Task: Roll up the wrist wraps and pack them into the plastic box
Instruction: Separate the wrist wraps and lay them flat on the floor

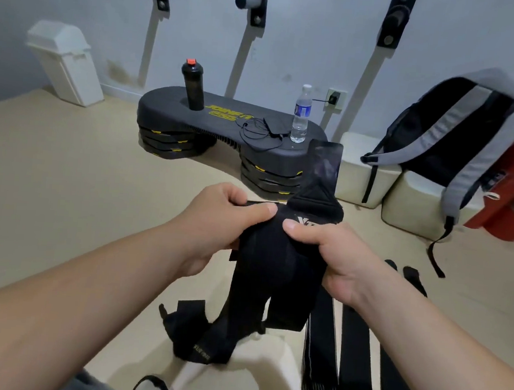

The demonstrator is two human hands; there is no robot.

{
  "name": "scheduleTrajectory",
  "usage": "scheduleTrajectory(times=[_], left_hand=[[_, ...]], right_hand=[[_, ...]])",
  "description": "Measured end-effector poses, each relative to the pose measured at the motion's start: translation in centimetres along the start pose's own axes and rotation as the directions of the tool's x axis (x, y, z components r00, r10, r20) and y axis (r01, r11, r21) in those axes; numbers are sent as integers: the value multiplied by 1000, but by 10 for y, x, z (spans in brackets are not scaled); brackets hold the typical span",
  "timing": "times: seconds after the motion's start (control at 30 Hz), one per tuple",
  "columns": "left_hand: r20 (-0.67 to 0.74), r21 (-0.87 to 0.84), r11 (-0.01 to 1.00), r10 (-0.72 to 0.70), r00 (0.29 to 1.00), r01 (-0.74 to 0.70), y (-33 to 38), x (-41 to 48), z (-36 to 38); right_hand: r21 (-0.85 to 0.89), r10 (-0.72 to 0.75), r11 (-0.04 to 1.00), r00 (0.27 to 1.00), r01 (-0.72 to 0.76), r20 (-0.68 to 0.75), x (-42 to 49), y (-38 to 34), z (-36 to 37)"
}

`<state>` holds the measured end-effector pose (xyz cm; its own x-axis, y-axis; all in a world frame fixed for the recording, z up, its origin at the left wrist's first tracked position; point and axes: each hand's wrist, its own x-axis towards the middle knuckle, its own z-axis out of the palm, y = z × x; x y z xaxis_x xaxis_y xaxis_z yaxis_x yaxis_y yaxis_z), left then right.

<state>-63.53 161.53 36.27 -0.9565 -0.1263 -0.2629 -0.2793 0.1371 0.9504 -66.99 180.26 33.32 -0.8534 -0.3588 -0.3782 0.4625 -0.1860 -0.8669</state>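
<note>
A wrap (pixel 275 258) is held by left hand (pixel 216 219) and right hand (pixel 334 254) — fingers clenched on it; other wraps (pixel 353 358) are strewn below; a backpack (pixel 441 133) is propped beyond.

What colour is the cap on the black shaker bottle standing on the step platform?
The cap is red, clearest in the head view.

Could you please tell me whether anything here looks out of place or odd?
Mostly untidiness: the wrist wrap held by the left hand and right hand hangs loose and unrolled, more wraps lie strewn on the floor, and a brownish stain marks the wall.
</note>
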Motion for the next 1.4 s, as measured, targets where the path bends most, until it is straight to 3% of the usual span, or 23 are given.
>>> scheduleTrajectory(times=[0.07,0.17,0.23,0.33,0.47,0.57,0.77,1.0,1.23,1.4], left_hand=[[-12,39,996,-78,997,79,7,3,2],[44,366,913,-210,977,180,5,13,-1],[102,453,860,-312,944,235,2,18,1],[172,157,966,-231,958,205,6,25,14],[80,-92,994,-44,996,52,10,32,28],[85,-94,994,-49,995,57,10,34,28],[94,-41,999,-24,995,28,12,27,26],[373,-95,995,53,926,-18,12,16,22],[231,-25,999,35,972,-30,-6,29,13],[232,-44,998,49,972,-40,-10,30,18]], right_hand=[[-24,-68,997,998,68,17,0,-5,-5],[-34,-122,992,992,123,27,2,-12,-15],[-42,-130,990,990,132,48,5,-14,-22],[-50,-101,993,992,105,75,11,-15,-31],[13,23,1000,1000,-23,21,16,-16,-35],[53,66,996,998,-65,-24,19,-19,-38],[-36,-78,997,947,70,-310,32,-16,-53],[-81,-84,994,991,75,-105,26,-11,-37],[-110,-46,993,998,52,51,19,-5,-21],[-90,-11,996,992,23,124,17,-4,-16]])
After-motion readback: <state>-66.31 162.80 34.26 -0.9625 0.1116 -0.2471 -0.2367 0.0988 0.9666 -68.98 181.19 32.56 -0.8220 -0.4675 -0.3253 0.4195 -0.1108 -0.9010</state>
